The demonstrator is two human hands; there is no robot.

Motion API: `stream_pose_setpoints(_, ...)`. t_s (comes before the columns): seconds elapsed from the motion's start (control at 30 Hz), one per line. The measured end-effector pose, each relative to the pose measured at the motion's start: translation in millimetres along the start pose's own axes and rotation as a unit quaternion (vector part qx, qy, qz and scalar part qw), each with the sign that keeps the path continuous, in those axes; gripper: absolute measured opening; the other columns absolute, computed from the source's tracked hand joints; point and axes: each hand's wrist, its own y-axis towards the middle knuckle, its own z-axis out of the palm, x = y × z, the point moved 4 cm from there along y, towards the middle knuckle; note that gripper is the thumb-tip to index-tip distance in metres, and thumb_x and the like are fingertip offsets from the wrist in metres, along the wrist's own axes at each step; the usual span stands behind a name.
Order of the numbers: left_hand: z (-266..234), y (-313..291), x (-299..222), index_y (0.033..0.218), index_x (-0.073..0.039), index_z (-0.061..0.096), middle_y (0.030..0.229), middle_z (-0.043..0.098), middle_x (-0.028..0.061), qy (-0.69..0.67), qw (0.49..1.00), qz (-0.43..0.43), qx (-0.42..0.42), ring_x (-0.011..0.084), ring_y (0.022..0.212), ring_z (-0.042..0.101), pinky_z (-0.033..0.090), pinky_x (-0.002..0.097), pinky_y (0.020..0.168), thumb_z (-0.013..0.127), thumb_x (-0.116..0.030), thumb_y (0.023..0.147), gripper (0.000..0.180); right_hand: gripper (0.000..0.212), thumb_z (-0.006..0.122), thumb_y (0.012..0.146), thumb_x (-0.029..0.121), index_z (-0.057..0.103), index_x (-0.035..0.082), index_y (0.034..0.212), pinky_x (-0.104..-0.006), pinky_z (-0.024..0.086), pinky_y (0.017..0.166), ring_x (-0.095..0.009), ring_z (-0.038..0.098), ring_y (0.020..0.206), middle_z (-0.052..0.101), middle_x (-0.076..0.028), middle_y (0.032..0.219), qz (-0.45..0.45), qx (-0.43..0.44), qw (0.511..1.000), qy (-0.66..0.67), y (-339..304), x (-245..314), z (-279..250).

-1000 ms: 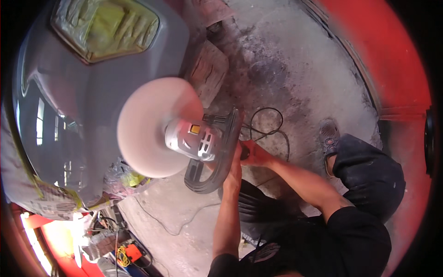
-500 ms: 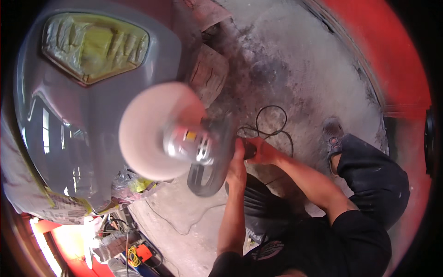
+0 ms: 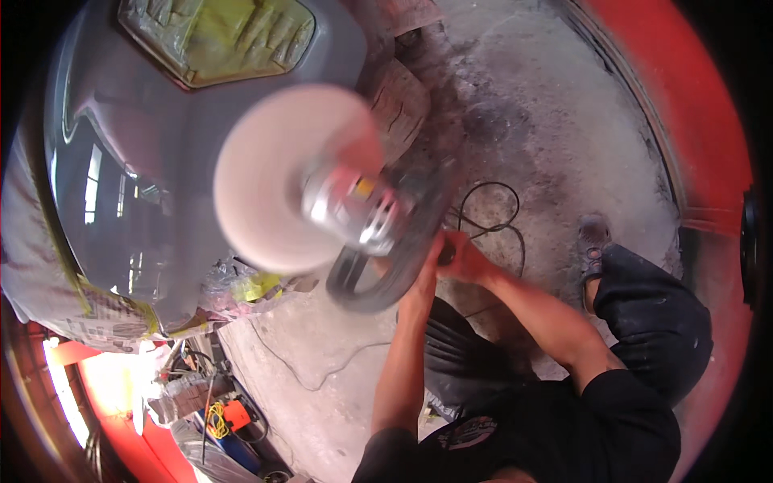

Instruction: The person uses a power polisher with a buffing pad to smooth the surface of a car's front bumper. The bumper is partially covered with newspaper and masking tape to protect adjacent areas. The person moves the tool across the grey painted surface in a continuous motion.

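Observation:
I hold a power polisher [image 3: 345, 205] out in front of me. It has a silver head, a large pale round pad [image 3: 266, 177] and a black loop handle [image 3: 345, 299]. My left hand [image 3: 420, 290] is closed around its dark body, with the fingers mostly hidden behind it. Farther right, my right hand [image 3: 469, 259] grips its rear end. The pad, blurred, overlaps the edge of a glossy grey car panel [image 3: 181, 193]; I cannot tell whether they touch. Above it, a headlight [image 3: 233, 40] is covered with clear film and yellow tape.
A black cord [image 3: 515, 217] loops on the dusty concrete floor [image 3: 555, 137] behind the polisher. Newspaper masking [image 3: 97, 322] hangs along the panel's lower edge. At lower left lie an orange box [image 3: 237, 414], a coiled yellow cord [image 3: 216, 420] and other gear. A red wall [image 3: 684, 97] curves along the right.
The polisher has shifted up and slightly right in the picture, tilting a little, with both hands still on it. The car and masked headlight also sit higher and farther right in the picture.

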Motion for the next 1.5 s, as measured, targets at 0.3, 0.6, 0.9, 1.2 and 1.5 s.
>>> stream_pose_setpoints(0.3,-83.0,-31.1,-34.8,0.127,0.002,0.060,0.109,0.068,0.0105,0.032,0.988,0.051,-0.141,0.0208,0.097,0.065,0.053,0.0358,0.089,0.089,-0.019,0.079,0.059,0.051,0.075,0.070,0.007,0.065,-0.001,0.119,-0.0328,0.053,0.082,-0.012,0.064,0.091,0.073,-0.008,0.095,0.030,0.107,0.989,0.100,-4.7,32.9,94.1)
stream_pose_setpoints(0.6,-118.4,-27.0,-106.4,0.110,-0.001,0.073,0.100,0.074,0.0117,0.257,0.953,0.114,-0.110,0.0235,0.093,0.069,0.053,0.0383,0.088,0.088,-0.020,0.073,0.045,0.025,0.074,0.071,0.006,0.065,0.003,0.095,-0.0274,0.045,0.063,-0.008,0.058,0.075,0.063,0.002,0.082,0.040,0.070,0.938,0.337,-26.1,68.7,196.6)
stream_pose_setpoints(0.9,-106.7,0.0,-187.1,0.116,-0.001,0.067,0.107,0.071,0.0214,0.487,0.838,0.243,-0.045,0.0412,0.100,0.069,0.052,0.0494,0.089,0.088,-0.030,0.069,0.059,0.044,0.077,0.073,0.001,0.058,0.003,0.114,-0.0283,0.050,0.065,-0.009,0.061,0.077,0.067,-0.001,0.089,0.076,0.082,0.886,0.450,-1.7,134.8,239.5)
stream_pose_setpoints(1.2,-114.0,-10.1,-196.5,0.119,-0.001,0.065,0.106,0.071,0.0222,0.546,0.808,0.223,0.001,0.0423,0.100,0.068,0.052,0.0495,0.088,0.088,-0.031,0.069,0.062,0.056,0.077,0.070,0.003,0.057,0.000,0.123,-0.0310,0.051,0.085,-0.014,0.064,0.098,0.070,-0.006,0.099,0.108,0.144,0.856,0.484,-30.8,151.2,265.7)
stream_pose_setpoints(1.5,-98.0,-2.0,-226.5,0.108,-0.007,0.072,0.096,0.073,0.0203,0.554,0.800,0.231,-0.018,0.0442,0.087,0.070,0.054,0.0510,0.079,0.083,-0.032,0.074,0.044,0.058,0.077,0.071,0.004,0.055,0.000,0.124,-0.0331,0.052,0.085,-0.014,0.064,0.096,0.070,-0.006,0.103,0.082,0.105,0.855,0.501,-12.9,183.4,255.6)
